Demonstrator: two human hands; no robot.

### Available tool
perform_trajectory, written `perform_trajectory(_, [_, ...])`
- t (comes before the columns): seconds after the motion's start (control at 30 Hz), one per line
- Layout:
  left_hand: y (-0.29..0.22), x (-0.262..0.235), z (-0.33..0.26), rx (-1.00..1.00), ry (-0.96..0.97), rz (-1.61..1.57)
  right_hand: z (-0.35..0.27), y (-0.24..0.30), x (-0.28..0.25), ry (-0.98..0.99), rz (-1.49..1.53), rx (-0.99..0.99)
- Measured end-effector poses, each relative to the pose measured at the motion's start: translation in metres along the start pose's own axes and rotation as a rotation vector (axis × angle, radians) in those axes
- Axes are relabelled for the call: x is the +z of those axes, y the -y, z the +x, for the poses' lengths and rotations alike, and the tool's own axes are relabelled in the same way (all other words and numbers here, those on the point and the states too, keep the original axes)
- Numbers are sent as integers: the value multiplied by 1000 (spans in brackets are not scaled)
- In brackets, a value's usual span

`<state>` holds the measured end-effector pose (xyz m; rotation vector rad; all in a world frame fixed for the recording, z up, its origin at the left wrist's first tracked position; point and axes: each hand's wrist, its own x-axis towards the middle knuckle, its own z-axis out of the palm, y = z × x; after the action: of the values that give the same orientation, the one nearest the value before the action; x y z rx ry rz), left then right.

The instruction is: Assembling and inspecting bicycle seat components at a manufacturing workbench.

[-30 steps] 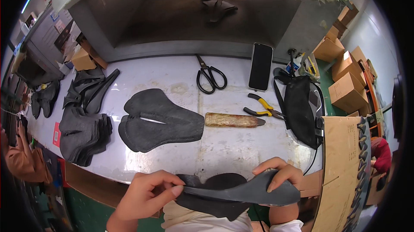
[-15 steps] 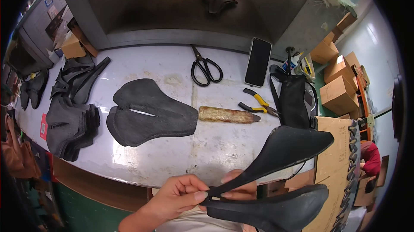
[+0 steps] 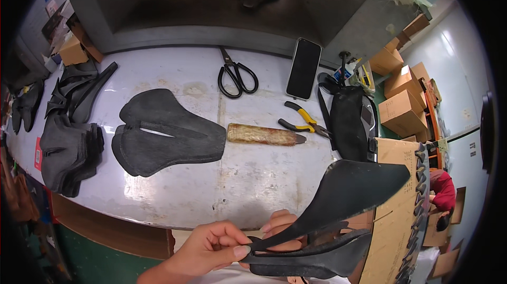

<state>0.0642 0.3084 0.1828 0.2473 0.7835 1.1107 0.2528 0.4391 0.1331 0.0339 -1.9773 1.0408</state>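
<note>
Near the table's front edge I hold a black bicycle saddle piece (image 3: pixel 338 191), split into two long wings that spread to the right. My left hand (image 3: pixel 211 247) pinches its narrow nose between thumb and fingers. Beyond the upper wing, partly covered by it, my right hand (image 3: pixel 281 227) curls its fingers against the piece close to the nose. The lower wing (image 3: pixel 311 260) shows a raised rim along its upper edge. On the table lie stacked black saddle-shaped pads (image 3: pixel 169 144) with a slot in the middle, left of a tape-wrapped handle tool (image 3: pixel 261 134) with a short dark tip.
Black-handled scissors (image 3: pixel 237 79), a phone (image 3: pixel 304 68) and yellow-black pliers (image 3: pixel 306 120) lie farther back. More black pads (image 3: pixel 71 152) are piled at left. A black pouch (image 3: pixel 353 125) and a cardboard sheet (image 3: pixel 393 189) edge the right. A grey open cabinet (image 3: pixel 211 36) stands behind.
The view has shifted, so the table things sit slightly farther left. The lower wing has swung and now reaches less far right. Both hands stay at the saddle piece's nose.
</note>
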Motion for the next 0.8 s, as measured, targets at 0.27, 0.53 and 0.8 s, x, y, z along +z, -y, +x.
perform_trajectory(0.27, [1,0,-3,36,11,41,8,3,-3,-1,25,35])
perform_trajectory(0.53, [-1,-5,-8,237,-52,457,22,-6,-21,377,151,8])
perform_trajectory(0.8, [-12,7,-2,89,-51,254,21,12,-5,98,336,405])
